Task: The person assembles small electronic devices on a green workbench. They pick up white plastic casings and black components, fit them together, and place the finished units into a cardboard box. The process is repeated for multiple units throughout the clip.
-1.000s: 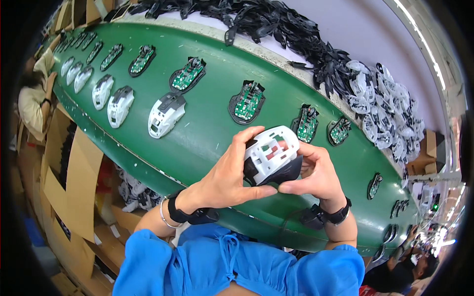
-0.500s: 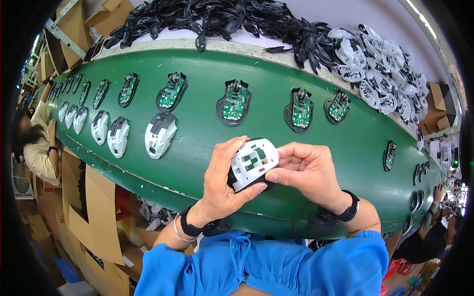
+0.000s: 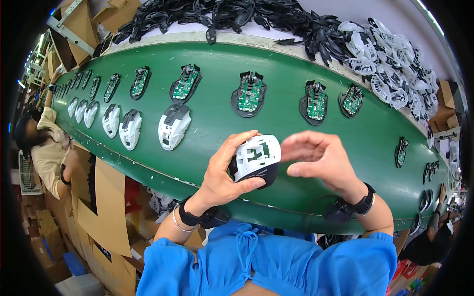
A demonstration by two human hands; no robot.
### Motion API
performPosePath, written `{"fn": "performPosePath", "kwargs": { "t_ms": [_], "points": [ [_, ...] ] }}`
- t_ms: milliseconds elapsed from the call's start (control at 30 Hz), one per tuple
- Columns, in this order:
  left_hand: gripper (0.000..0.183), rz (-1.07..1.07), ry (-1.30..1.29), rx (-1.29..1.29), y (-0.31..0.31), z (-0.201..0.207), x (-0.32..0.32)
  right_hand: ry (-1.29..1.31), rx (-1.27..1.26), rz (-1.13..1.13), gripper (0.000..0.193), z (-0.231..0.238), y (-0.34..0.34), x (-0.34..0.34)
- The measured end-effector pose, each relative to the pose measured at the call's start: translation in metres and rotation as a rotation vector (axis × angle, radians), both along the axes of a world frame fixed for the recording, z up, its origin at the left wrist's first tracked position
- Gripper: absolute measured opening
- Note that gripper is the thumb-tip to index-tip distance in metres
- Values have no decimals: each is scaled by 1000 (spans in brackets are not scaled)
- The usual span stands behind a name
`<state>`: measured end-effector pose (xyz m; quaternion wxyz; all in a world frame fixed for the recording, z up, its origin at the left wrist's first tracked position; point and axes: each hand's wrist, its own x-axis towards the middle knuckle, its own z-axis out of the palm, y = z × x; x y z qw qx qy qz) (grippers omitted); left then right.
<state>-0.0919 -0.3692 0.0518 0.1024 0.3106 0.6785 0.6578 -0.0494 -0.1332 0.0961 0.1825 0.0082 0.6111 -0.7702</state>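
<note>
My left hand (image 3: 220, 170) wraps round a computer mouse shell (image 3: 257, 157), its white cut-out top facing up and a black side panel showing toward me. Just to the right of the shell, my right hand (image 3: 321, 160) hangs apart from it; its fingers are slightly blurred, thumb and fingers spread with nothing between them. Beyond both hands, black mouse bases with green circuit boards (image 3: 249, 94) lie in a row on the green conveyor belt (image 3: 217, 111). Left of my left hand, a white mouse shell with a dark top strip (image 3: 174, 127) rests on the belt.
Heaps of black plastic parts (image 3: 237, 17) and white shells (image 3: 390, 61) lie along the far ledge. Cardboard boxes (image 3: 106, 197) stand at the near left. One co-worker (image 3: 49, 143) sits at the left end, another (image 3: 429, 241) at the right.
My right hand has let go of the mouse shell and drawn off to the right. The shell has tilted in my left hand, showing more of its black side.
</note>
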Motion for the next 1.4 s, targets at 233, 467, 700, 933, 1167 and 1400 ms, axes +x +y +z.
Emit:
{"fn": "performPosePath", "kwargs": {
  "t_ms": [233, 467, 700, 933, 1167, 1400],
  "points": [
    [89, -39, 20, -93, 4, 3, 5, 140, 83, 129, 69, 12, -17, -7],
    [81, -149, -173, -247, -6, 12, -4, 30, -88, -79, 31, -1, -9, -19],
    [73, -304, -604, 28, -5, 4, -10, 244, 343, -139, 72, -1, -10, -24],
    [77, -363, -773, -86, -2, 8, -22, -69, 341, 277, 67, 5, -11, -30],
    [80, -433, -655, -258, -15, 9, -28, -96, 317, 243, 70, -7, -13, -31],
    [70, -419, -623, -343, -15, 17, -33, 17, 500, 298, 54, -5, -16, -38]
  ]
}}
